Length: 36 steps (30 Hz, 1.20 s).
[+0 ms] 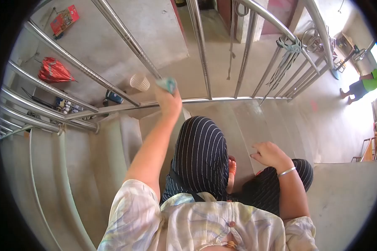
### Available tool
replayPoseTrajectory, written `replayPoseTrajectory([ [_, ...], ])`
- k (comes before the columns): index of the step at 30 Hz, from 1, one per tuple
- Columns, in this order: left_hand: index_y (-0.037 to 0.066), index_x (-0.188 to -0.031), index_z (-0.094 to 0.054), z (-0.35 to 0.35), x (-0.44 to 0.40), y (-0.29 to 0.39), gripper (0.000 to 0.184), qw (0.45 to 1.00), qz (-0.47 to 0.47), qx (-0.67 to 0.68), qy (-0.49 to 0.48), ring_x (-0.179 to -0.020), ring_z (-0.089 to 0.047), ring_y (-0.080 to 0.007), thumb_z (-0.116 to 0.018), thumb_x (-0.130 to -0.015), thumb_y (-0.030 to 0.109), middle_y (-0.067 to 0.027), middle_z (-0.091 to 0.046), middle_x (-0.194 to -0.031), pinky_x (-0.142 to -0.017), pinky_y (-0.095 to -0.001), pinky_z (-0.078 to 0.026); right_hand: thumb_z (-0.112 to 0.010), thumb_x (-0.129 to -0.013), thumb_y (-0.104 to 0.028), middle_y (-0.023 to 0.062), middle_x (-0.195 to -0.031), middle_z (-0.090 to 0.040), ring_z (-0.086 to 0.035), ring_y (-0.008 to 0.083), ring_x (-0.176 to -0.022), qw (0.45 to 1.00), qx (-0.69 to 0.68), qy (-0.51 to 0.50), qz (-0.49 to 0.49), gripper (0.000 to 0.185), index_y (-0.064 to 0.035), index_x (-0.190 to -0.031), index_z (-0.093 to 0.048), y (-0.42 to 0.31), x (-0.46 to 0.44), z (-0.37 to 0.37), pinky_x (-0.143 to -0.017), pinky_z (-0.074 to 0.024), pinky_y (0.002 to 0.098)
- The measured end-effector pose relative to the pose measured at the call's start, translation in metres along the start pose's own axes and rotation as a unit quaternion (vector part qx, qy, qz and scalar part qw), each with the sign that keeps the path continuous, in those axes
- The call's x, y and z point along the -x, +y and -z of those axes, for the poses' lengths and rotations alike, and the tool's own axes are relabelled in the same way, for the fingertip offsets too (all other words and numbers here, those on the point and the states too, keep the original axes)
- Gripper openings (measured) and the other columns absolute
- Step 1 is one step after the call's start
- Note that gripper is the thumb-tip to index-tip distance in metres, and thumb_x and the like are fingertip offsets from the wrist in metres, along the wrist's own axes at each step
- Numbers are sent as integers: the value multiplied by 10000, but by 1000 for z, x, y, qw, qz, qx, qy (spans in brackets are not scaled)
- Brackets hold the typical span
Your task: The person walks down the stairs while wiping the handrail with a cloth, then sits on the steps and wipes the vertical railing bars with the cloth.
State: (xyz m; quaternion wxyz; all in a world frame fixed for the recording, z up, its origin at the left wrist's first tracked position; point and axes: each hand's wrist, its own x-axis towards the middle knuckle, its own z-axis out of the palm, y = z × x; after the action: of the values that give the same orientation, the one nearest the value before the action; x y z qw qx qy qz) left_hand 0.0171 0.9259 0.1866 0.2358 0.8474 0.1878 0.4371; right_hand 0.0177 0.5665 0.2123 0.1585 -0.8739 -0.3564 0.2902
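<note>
My left hand [169, 101] reaches forward, wrapped round a teal and white cloth [168, 85]. That cloth is pressed against a metal baluster [134, 44] of the stair railing, near its lower end. Motion blurs the hand and cloth a little. My right hand [272, 154], with a silver bangle [287, 171] at the wrist, hovers by my bent right knee [303, 171]. Its fingers are loosely curved and slightly apart, with nothing seen in them. My left knee [201, 154], in dark striped trousers, rises between my arms.
Stair steps [81, 154] descend on the left. Below the railing's bottom rail [188, 101] are a white basket [139, 83] and a red bag [54, 71]. Cloth strips [287, 50] are tied to the railing. A person in green [366, 83] stands at far right.
</note>
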Motion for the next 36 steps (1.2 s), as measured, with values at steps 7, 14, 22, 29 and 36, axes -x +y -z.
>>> replayPoseTrajectory([
  [7,4,-1024,-502,27,12,44,292,872,384,256,-163,-896,-543,-227,-609,-756,49,-94,-561,-952,-819,-349,-403,-562,-748,-239,214,-785,-590,-569,370,-781,997,7,-56,-55,282,13,-874,-550,-15,10,11,-699,-447,436],
  [14,40,-892,-567,81,-135,160,164,890,61,446,-71,-724,-573,-173,-593,-740,97,-60,-602,-806,-654,-316,-464,-602,-729,-212,179,-772,-596,-572,349,-759,999,33,22,13,325,-9,-977,-549,-32,32,15,-668,-447,421],
  [22,20,-824,-548,-18,-134,149,246,934,21,355,-24,-698,-584,-253,-646,-656,170,-129,-601,-761,-649,-330,-460,-590,-747,-234,189,-784,-597,-571,349,-781,998,59,10,-3,322,-9,-974,-556,-15,21,7,-688,-447,421],
  [29,48,-790,-572,-62,-44,106,185,906,213,347,-114,-586,-515,-103,-579,-613,-5,-19,-561,-686,-525,-251,-421,-561,-764,-221,182,-796,-595,-572,350,-791,990,85,-22,112,229,-17,-868,-554,-79,-12,53,-687,-454,418],
  [36,81,-763,-595,-128,32,3,144,849,389,169,-315,-606,-502,-128,-668,-653,137,-18,-566,-699,-550,-304,-401,-580,-754,-208,183,-845,-598,-584,342,-802,962,-55,114,242,197,-19,-808,-594,-72,-53,18,-676,-474,411],
])
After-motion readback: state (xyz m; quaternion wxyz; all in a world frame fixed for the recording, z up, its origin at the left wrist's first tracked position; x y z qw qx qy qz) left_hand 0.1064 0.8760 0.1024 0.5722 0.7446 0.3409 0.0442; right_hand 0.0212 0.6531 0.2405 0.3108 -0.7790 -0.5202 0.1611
